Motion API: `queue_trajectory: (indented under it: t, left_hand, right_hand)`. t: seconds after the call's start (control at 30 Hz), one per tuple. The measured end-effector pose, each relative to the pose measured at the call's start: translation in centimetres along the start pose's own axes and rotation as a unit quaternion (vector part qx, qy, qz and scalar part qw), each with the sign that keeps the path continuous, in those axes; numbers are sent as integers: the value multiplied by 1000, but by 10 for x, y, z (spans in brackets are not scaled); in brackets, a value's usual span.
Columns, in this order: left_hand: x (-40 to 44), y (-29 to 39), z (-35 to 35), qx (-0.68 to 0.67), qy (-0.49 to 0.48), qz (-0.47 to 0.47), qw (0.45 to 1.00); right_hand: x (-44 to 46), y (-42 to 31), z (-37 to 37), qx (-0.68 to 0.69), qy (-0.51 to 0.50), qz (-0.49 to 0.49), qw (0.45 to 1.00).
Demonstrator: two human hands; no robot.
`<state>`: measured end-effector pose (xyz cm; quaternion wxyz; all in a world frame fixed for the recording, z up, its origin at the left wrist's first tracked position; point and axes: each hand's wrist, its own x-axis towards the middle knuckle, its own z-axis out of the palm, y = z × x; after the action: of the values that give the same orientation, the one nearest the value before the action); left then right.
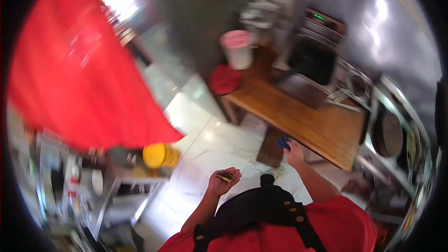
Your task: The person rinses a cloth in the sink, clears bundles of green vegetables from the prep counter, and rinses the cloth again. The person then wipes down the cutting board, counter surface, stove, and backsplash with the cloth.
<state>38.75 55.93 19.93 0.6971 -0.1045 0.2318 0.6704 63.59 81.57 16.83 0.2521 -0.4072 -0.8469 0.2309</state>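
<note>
My left hand (pixel 220 185) is turned palm up, low above the tiled floor. A few small brownish-yellow pieces (pixel 227 176) lie in its palm under half-curled fingers; their exact kind is too blurred to tell. Near the front edge of the wooden table (pixel 298 116), my right hand (pixel 294 155) has its fingers closed on a small dark blue item (pixel 283 143), which could be a crumpled cloth. Motion blur hides its details.
A large red cloth (pixel 84 79) hangs at the left. A yellow bucket (pixel 160 156) stands beneath it. On the table are a white tub with a pink lid (pixel 237 49) and a scale-like device with a green display (pixel 318 17). A round pan (pixel 388 134) is at right.
</note>
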Motion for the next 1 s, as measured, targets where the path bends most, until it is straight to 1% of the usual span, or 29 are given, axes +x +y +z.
queue_trajectory:
  t: [0.03, 0.07, 0.1, 0.13, 0.2, 0.23, 0.27, 0.33, 0.37, 0.43, 0.47, 0.53, 0.57, 0.6, 0.67, 0.7, 0.73, 0.8, 0.83, 0.87, 0.9, 0.93, 1.0]
  left_hand:
    - [-26, 7, -23, -25, -11, 31, 999]
    - [-58, 7, -44, -50, -23, 71, 996]
    - [-97, 8, -46, -34, 24, 127, 991]
    - [-128, 8, -63, -71, 27, 192, 978]
    - [-201, -6, -96, -68, -1, 276, 959]
    - [-239, -13, -98, -126, 26, 322, 938]
    - [-278, -24, -103, -133, 62, 364, 920]
    - [-325, -52, -124, -175, 130, 461, 860]
    - [-349, -65, -135, -193, 137, 488, 840]
    - [-385, -78, -151, -247, 178, 578, 757]
    - [-400, -85, -161, -259, 181, 595, 739]
    - [-422, -95, -169, -316, 153, 655, 669]
    - [-431, -101, -182, -327, 160, 663, 655]
    - [-440, -104, -199, -350, 167, 677, 625]
    - [-469, -109, -228, -388, 178, 704, 567]
    - [-485, -111, -240, -401, 215, 699, 552]
    - [-503, -113, -248, -403, 217, 706, 541]
    - [-543, -114, -264, -400, 225, 733, 502]
    - [-561, -116, -282, -375, 227, 754, 490]
    - [-582, -115, -287, -390, 228, 760, 467]
    - [-604, -115, -300, -395, 228, 771, 444]
    - [-623, -119, -310, -405, 230, 779, 421]
    - [-669, -125, -317, -409, 198, 806, 379]
  right_hand:
    - [-10, -8, 29, 197, -93, 152, 964]
    - [-20, -24, 56, 360, -203, 301, 860]
    - [-30, -49, 80, 449, -267, 327, 788]
    - [-33, -78, 101, 514, -335, 362, 701]
    - [-45, -183, 107, 504, -485, 384, 603]
    - [-54, -208, 133, 483, -560, 367, 564]
    - [-64, -239, 156, 446, -612, 347, 553]
    - [-81, -292, 190, 379, -628, 402, 548]
    - [-88, -311, 215, 382, -678, 374, 504]
    - [-101, -364, 230, 334, -716, 326, 519]
    - [-111, -387, 238, 313, -732, 302, 524]
    - [-122, -412, 253, 263, -754, 282, 533]
    - [-130, -419, 271, 244, -761, 276, 534]
    - [-139, -422, 296, 228, -757, 285, 542]
    - [-161, -442, 329, 206, -747, 342, 532]
    - [-175, -453, 345, 198, -756, 336, 526]
    - [-188, -467, 362, 185, -760, 333, 526]
    - [-215, -514, 399, 172, -772, 321, 521]
    - [-227, -536, 412, 162, -787, 312, 507]
    - [-240, -563, 425, 153, -803, 301, 491]
    - [-258, -592, 438, 184, -796, 316, 482]
    - [-273, -619, 454, 176, -802, 313, 477]
    - [-306, -680, 490, 148, -840, 277, 443]
